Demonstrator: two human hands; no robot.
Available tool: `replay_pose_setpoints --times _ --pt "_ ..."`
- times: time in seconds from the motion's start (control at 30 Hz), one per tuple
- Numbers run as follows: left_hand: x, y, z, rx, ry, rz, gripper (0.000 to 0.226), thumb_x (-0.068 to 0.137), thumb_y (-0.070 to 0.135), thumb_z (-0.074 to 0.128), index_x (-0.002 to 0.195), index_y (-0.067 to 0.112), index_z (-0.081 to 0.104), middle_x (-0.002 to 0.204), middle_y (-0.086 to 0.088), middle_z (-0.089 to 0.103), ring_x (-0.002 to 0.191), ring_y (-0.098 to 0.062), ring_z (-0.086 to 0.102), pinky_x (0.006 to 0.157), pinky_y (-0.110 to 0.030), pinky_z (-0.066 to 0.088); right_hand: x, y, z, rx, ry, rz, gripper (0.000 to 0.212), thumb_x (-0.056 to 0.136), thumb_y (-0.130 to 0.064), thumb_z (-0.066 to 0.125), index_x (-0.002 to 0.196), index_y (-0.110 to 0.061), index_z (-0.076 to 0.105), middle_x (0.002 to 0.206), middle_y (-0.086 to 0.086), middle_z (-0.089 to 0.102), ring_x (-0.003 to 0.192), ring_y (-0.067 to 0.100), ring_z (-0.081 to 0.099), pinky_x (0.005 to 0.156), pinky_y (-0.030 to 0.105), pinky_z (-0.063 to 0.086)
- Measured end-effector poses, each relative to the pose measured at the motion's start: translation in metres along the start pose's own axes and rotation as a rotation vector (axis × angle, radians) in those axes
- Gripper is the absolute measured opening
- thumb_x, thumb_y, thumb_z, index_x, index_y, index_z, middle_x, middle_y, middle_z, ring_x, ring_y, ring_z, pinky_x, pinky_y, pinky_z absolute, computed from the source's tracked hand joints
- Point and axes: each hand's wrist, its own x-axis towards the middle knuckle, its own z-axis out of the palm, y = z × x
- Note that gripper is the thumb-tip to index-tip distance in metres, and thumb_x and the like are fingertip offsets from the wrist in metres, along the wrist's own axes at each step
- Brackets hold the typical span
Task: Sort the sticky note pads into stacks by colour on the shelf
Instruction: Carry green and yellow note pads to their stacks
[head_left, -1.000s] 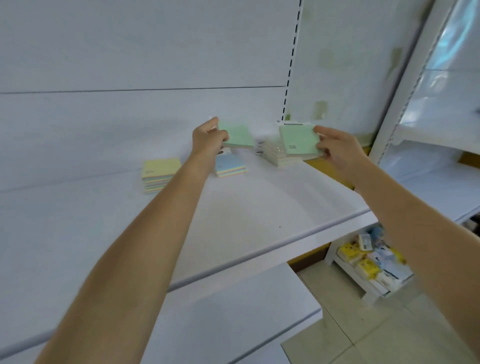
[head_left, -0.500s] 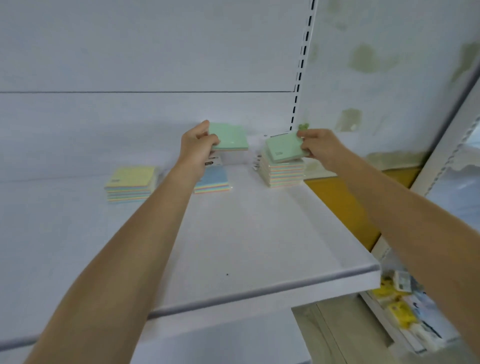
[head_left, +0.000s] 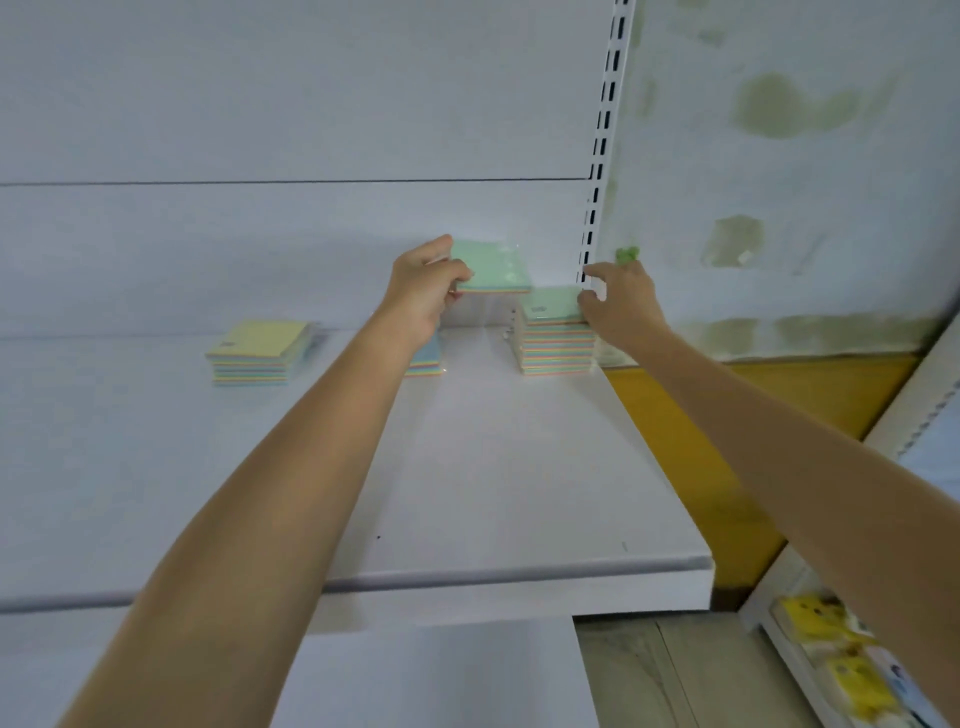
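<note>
Two bare arms reach forward over a white shelf (head_left: 519, 493) towards its back panel (head_left: 260, 104). The left hand (head_left: 421, 291) pinches one green pad (head_left: 491, 270) by its left edge, thumb on top and fingers beneath, holding it flat in the air above the shelf. Just right of that pad and a little lower, the right hand (head_left: 621, 306) has curled fingertips against the right edge of the top pad (head_left: 550, 306), also green, on a tall stack (head_left: 558, 345) with striped multicolour edges; its thumb is raised, and it cannot be told whether this hand grips the pad or only touches it. Three stacks stand on the shelf in all: the tall stack under the right hand, a low blue-topped stack (head_left: 428, 358) mostly hidden behind the left wrist, and a yellow-topped stack (head_left: 260, 353) well to the left of the left hand. A white slotted upright (head_left: 602, 140) rises directly behind the right hand, close to the tall stack. Beyond it is a pale wall (head_left: 831, 208) with greenish patches. Far below the right forearm, a lower rack (head_left: 763, 618) holds at least two blurred yellow packets (head_left: 831, 649).
</note>
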Motion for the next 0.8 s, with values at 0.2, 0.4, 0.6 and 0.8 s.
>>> replay_pose_setpoints --times 0.2,0.4,0.6,0.8 --pt "0.008 0.000 0.024 0.023 -0.065 -0.041 0.040 0.079 -0.012 0.054 0.063 0.022 0.040 0.065 -0.003 0.041 0.045 -0.006 0.043 0.047 -0.010 0.042 -0.044 0.008 0.000 -0.017 0.077 -0.070 0.057 0.089 -0.028 0.050 0.137 -0.005 0.031 0.137 0.017 0.035 0.127 0.033 0.031 0.102 0.037 0.030" --pt "0.006 -0.016 0.046 0.268 -0.107 -0.003 0.017 0.081 -0.008 0.056 0.097 -0.001 0.060 0.075 -0.011 0.052 0.060 -0.017 0.048 0.060 -0.020 0.046 -0.079 0.012 0.015 -0.014 -0.089 -0.091 0.066 0.085 -0.037 0.056 0.138 -0.009 0.026 0.142 0.014 0.026 0.134 0.030 0.023 0.109 0.035 0.024" --pt "-0.002 -0.018 0.048 0.740 -0.203 0.146 0.029 0.093 0.015 0.047 0.113 0.003 0.063 0.123 -0.017 0.062 0.112 -0.030 0.056 0.094 -0.032 0.042 -0.091 0.013 0.024 -0.134 -0.210 -0.090 0.076 0.083 -0.047 0.053 0.143 -0.018 0.016 0.153 0.013 -0.004 0.140 0.030 0.012 0.112 0.040 0.022" --pt "-0.010 -0.020 0.050 0.862 -0.323 0.116 0.055 0.087 0.040 0.057 0.133 0.014 0.045 0.136 -0.004 0.050 0.124 -0.021 0.048 0.099 -0.027 0.035 -0.092 0.014 0.027 -0.244 -0.276 -0.086 0.048 0.086 -0.049 0.042 0.121 -0.017 0.051 0.144 0.010 0.025 0.132 0.030 0.024 0.107 0.039 0.027"
